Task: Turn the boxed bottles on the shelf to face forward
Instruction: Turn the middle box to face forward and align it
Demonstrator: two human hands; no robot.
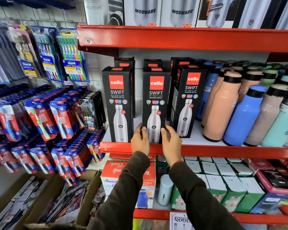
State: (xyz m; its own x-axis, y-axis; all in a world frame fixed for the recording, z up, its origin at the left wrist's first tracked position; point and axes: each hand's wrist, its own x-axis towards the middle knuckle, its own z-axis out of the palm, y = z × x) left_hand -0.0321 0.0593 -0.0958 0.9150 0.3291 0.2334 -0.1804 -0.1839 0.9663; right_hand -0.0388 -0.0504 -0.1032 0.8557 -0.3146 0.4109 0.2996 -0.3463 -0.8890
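1. Shop aisle: red metal shelf (223,151) is running across the view, white back wall behind it, packs of toothbrushes (70,55) hanging on a panel to the left.
2. Three black bottle boxes are standing upright in the front row on the shelf, printed fronts facing out: left box (117,103), middle box (155,103), right box (188,100). The right one is sitting slightly angled, a side panel showing.
3. More black boxes are standing behind them, mostly hidden.
4. Loose bottles (244,113) in blue, peach and pale green are crowding the shelf to the right of the boxes.
5. Left hand (140,140) is pressing against the lower left edge of the middle box, fingers wrapping it.
6. Right hand (170,141) is cupping the lower right edge of the same box, thumb on the front; fingers are curled loosely, partly blurred.
7. Both dark sleeves are reaching up from below.
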